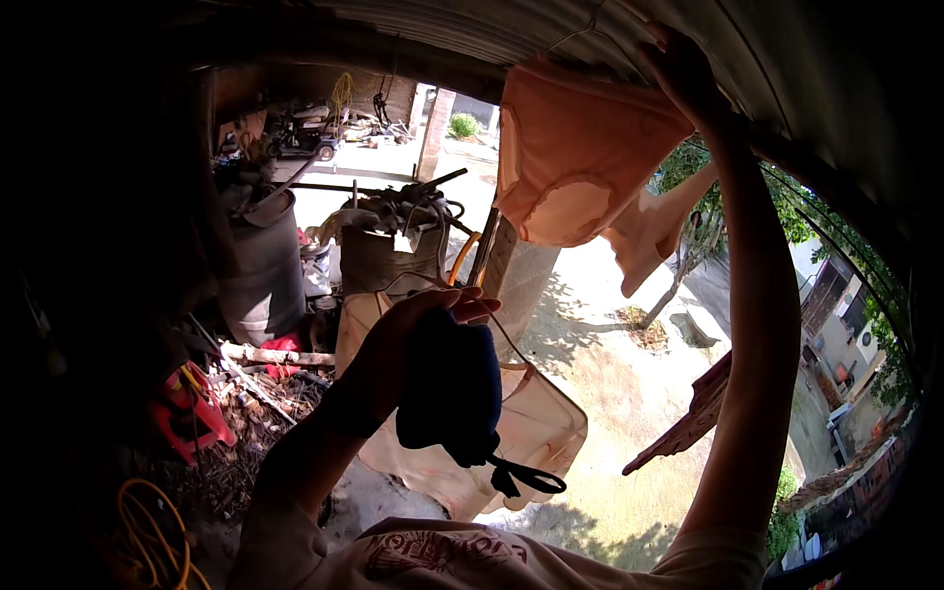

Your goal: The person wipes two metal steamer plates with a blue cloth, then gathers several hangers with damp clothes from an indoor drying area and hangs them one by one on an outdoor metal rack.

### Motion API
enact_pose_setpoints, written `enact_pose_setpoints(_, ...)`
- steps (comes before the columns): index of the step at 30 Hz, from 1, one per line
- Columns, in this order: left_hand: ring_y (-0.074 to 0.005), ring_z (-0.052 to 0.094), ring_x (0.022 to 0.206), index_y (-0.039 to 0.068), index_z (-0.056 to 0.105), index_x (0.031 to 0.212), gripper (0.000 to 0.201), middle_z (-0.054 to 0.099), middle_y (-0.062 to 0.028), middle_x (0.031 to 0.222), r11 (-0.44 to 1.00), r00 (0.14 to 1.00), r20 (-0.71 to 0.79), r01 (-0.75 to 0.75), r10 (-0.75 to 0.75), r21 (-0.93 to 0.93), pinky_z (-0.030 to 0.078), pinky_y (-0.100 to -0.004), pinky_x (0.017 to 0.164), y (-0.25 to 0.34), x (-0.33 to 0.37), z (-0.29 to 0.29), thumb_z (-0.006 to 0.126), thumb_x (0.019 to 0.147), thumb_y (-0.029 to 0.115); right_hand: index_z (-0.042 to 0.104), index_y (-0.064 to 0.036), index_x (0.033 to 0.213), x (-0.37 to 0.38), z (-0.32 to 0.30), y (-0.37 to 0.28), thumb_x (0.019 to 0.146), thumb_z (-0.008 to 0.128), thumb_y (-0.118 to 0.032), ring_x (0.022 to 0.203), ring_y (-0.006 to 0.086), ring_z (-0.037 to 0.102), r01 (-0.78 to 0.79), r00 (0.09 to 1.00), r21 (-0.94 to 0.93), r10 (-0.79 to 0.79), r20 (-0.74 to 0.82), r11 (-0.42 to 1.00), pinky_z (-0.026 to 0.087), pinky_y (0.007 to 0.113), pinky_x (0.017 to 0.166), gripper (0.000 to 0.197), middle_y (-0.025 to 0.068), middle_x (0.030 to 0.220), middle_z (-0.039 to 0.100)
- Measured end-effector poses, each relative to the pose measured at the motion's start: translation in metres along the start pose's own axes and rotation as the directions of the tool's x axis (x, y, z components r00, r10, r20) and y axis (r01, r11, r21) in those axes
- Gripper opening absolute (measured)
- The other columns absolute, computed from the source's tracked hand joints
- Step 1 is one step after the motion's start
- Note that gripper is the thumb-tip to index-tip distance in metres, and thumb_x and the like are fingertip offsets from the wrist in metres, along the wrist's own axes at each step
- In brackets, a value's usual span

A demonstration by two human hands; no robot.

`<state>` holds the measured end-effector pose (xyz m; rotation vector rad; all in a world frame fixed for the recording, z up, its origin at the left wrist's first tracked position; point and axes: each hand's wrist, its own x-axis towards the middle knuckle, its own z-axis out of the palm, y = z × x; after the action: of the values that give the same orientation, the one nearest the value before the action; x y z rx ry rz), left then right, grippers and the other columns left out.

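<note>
Below the middle of the view, the left grip point(398, 329) was closed around a dark blue cloth bundle point(452, 383), held in front of the person's chest, with a thin dark loop point(536, 478) dangling from its lower end. Higher up, at the end of a raised forearm, the right grip point(680, 77) reached to the upper corner of a peach garment point(590, 128), close under the corrugated roof point(836, 93); it was in deep shadow, and whether its fingers were closed on the cloth could not be told. The peach garment hung spread out to the left of that arm, and a paler garment point(654, 236) hung just behind it. Lower, a reddish-brown cloth point(688, 418) showed partly hidden by the right forearm. Behind the blue bundle lay a wide, pale tan object point(541, 433), its kind unclear. Farther off to the left stood a dark barrel point(261, 285) and beside it a drum point(383, 258) heaped with tangled scrap point(398, 211). Nearer, a red plastic piece point(197, 418) sat among littered sticks, and a yellow cord point(157, 531) curled at the lower left. Beyond the roof's shade, a tree point(693, 231) rose from sunlit ground.
</note>
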<state>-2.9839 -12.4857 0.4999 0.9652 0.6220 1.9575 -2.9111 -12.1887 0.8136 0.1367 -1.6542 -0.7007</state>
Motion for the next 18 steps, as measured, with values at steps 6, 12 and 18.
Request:
enact_pose_setpoints(6, -0.0208, 0.051, 0.116, 0.002, 0.053, 0.121, 0.034, 0.055, -0.0162, 0.125, 0.994, 0.997, -0.031, -0.067, 0.070, 0.089, 0.040, -0.0346, 0.099, 0.011, -0.038, -0.004, 0.045, 0.094, 0.021, 0.060, -0.0034, 0.063, 0.018, 0.030, -0.005, 0.083, 0.061, -0.020, 0.047, 0.0143, 0.053, -0.840, 0.512, 0.339, 0.411, 0.754, 0.424, 0.044, 0.030, 0.052, 0.027, 0.0068, 0.053, 0.055)
enact_pose_setpoints(12, -0.0204, 0.048, 0.120, 0.002, 0.049, 0.125, 0.037, 0.052, -0.0146, 0.129, 0.974, 0.993, -0.090, -0.061, 0.083, 0.217, 0.045, -0.0308, 0.092, 0.029, -0.057, 0.008, 0.046, 0.093, 0.020, 0.061, -0.0029, 0.065, 0.013, 0.074, 0.016, 0.086, 0.061, -0.023, 0.051, 0.0133, 0.054, -0.684, 0.717, 0.573, 0.270, 0.643, 0.452, 0.044, 0.030, 0.053, 0.029, 0.0048, 0.058, 0.058)
enact_pose_setpoints(18, -0.0183, 0.056, 0.107, 0.001, 0.050, 0.124, 0.037, 0.052, -0.0137, 0.129, 0.992, 0.984, -0.167, -0.038, 0.058, 0.121, 0.048, -0.0284, 0.085, 0.026, -0.046, 0.010, 0.047, 0.092, 0.018, 0.064, -0.0025, 0.073, 0.005, 0.067, 0.010, 0.091, 0.054, -0.025, 0.052, 0.0109, 0.051, -0.554, 0.822, 0.593, 0.271, 0.501, 0.585, 0.043, 0.027, 0.052, 0.030, 0.0020, 0.056, 0.053)
